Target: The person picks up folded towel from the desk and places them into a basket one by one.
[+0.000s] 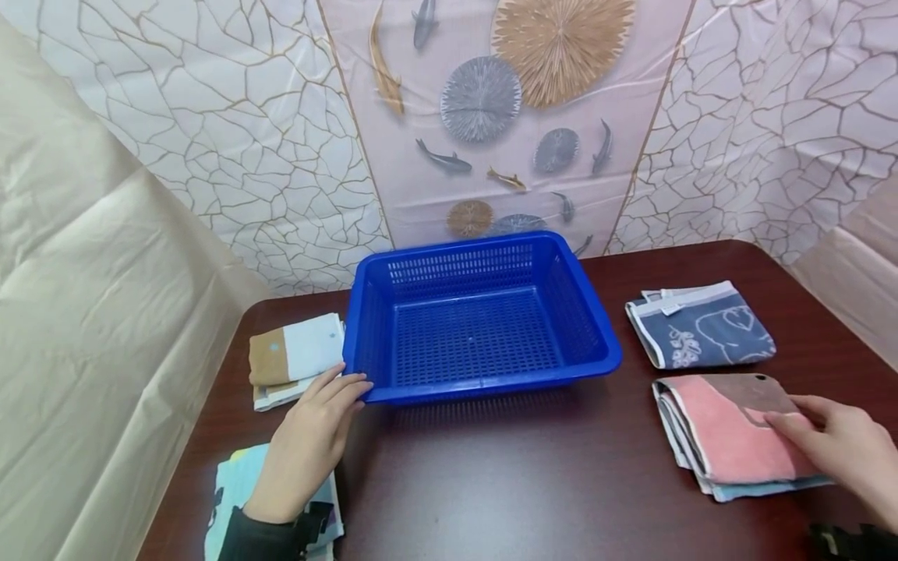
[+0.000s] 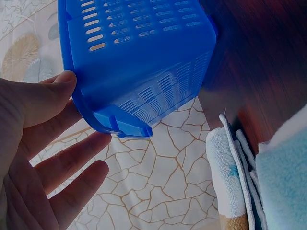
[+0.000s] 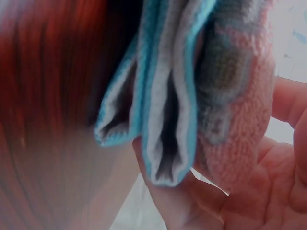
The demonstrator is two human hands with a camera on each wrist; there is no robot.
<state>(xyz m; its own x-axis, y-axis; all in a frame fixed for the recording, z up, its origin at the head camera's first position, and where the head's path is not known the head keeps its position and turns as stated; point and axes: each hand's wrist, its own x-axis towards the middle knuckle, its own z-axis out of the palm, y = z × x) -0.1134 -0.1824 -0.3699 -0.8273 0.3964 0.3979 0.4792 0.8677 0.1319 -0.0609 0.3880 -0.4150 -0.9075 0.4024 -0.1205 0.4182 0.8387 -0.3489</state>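
A blue plastic basket (image 1: pixel 484 383) with slotted walls stands at the middle back of the table, nothing inside it. My left hand (image 1: pixel 316 436) pinches its near left corner; in the left wrist view the thumb (image 2: pixel 65 79) presses the outside of the rim while the fingers reach past the other side. At the right, my right hand (image 1: pixel 842 444) grips the edge of a folded pink and brown towel (image 1: pixel 737 436), thumb on top. In the right wrist view, fingers come under its light-blue-edged folds (image 3: pixel 168 120).
A folded dark blue towel (image 1: pixel 701 327) lies behind the pink one. Left of the basket is a folded brown and white towel (image 1: pixel 309 351); a light blue towel (image 1: pixel 238 475) lies partly under my left forearm. Patterned cloth (image 1: pixel 281 156) hangs behind the brown table (image 1: pixel 477 483).
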